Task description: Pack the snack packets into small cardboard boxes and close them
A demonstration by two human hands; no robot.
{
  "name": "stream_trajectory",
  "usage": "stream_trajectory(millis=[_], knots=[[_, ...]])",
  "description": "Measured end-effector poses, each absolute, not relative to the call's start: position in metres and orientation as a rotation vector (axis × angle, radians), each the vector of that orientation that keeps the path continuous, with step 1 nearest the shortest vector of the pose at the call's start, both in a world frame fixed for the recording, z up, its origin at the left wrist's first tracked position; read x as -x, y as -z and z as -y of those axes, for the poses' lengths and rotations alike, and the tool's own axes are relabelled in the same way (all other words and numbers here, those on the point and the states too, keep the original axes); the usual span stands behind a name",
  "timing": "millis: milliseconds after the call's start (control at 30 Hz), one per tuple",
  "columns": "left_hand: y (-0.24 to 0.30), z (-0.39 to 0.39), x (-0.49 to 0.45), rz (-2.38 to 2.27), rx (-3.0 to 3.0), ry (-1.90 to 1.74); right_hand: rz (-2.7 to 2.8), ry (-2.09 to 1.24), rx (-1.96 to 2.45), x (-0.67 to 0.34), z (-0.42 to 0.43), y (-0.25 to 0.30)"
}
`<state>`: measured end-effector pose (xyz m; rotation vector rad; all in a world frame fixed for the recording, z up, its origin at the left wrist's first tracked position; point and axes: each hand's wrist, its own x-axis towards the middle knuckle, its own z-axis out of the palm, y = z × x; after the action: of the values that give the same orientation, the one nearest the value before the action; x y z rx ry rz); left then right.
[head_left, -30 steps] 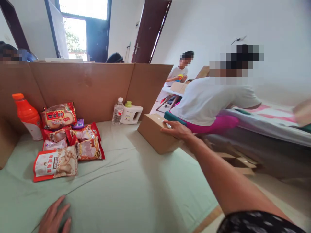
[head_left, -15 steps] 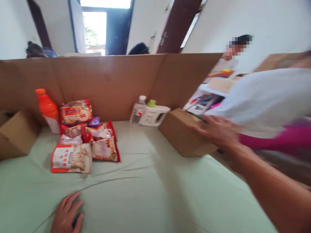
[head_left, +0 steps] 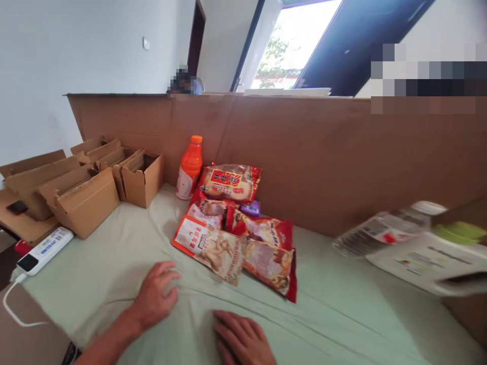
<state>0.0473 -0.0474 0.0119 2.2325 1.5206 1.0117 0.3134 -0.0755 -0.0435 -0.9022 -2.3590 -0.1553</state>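
My left hand (head_left: pixel 155 294) lies flat and open on the pale green sheet (head_left: pixel 114 253), fingers spread, just below a heap of snack packets (head_left: pixel 236 228). My right hand (head_left: pixel 243 339) rests open on the sheet beside it, near the bottom edge, holding nothing. The nearest packet, white with a red border (head_left: pixel 211 247), lies a little above both hands. An orange drink bottle (head_left: pixel 189 167) stands upright behind the packets against a cardboard wall (head_left: pixel 323 152).
Several open cardboard boxes (head_left: pixel 83 187) crowd the left end. A white power strip (head_left: pixel 41 249) with a cable lies by them. At the right, blurred, are a water bottle (head_left: pixel 384 228) and a white detergent jug (head_left: pixel 437 261). A doorway shows behind the wall.
My view has swung left. My right hand has left the cardboard box at the right and now lies on the sheet beside my left hand. The box and nearby person are out of view.
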Motion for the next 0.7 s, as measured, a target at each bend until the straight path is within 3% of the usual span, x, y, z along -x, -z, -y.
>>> stream_trajectory(millis=[267, 433, 567, 700], knots=[[-0.105, -0.105, 0.024, -1.914, -2.074, -1.344, 2.45, -0.074, 0.936, -0.271, 0.064, 0.058], [-0.142, -0.187, 0.036, -2.115, -1.984, -1.307, 2.415, -0.134, 0.942, -0.275, 0.064, 0.068], [-0.146, -0.202, 0.039, -2.211, -1.945, -1.184, 2.372, -0.262, 1.0, -0.271, 0.067, 0.054], [-0.142, -0.158, 0.044, -2.217, -1.989, -1.172, 2.31, -0.357, 1.017, -0.266, 0.069, 0.041]])
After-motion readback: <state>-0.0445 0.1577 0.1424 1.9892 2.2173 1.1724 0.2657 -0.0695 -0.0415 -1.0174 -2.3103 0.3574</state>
